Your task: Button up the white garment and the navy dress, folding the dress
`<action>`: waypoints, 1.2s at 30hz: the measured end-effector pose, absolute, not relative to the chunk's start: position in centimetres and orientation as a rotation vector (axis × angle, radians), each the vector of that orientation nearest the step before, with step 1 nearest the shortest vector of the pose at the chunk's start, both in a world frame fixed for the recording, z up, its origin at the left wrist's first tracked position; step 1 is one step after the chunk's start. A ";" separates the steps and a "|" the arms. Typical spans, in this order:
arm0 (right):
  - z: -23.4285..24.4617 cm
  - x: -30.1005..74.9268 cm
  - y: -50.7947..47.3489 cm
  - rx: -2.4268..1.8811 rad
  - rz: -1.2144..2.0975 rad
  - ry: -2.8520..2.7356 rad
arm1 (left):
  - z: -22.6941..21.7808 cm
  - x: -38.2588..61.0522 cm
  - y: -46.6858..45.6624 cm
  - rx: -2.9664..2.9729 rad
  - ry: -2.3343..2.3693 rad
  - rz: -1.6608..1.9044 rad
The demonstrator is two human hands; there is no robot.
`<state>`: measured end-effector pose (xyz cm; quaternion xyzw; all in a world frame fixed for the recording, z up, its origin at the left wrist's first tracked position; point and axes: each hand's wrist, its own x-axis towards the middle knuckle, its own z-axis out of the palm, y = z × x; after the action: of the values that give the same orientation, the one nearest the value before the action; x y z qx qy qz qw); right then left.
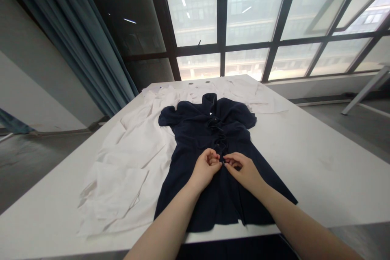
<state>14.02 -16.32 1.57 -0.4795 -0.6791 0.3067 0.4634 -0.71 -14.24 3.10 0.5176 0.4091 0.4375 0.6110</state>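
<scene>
Closest in, on the front of a navy short-sleeved dress (213,209), the left hand (207,167) and right hand (242,170) pinch a small dark button (223,163) between curled fingers (214,157). The dress lies flat on the white surface (319,178), with white cloth (128,170) beside it and windows (243,16) beyond.

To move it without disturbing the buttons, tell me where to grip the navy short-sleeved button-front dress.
Likely the raised collar, pinched from above on the far side: it stands up from the flat-lying navy dress, away from the left hand and right hand at the buttons.
</scene>
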 end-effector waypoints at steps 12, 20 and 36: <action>2.2 14.0 -16.6 -1.211 0.817 -1.569 | 3.4 -0.9 -14.4 1.072 0.834 1.041; 2.0 14.3 -16.1 -1.248 1.028 -1.539 | 2.8 -1.0 -14.2 0.994 0.736 0.991; 2.1 13.6 -16.7 -1.143 0.849 -1.651 | 3.0 -0.9 -14.5 0.933 0.727 0.996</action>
<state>13.61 -16.75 2.10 -0.4650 -0.6715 0.3454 0.4621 -0.87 -14.46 2.99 0.4214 0.3283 0.4497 0.7158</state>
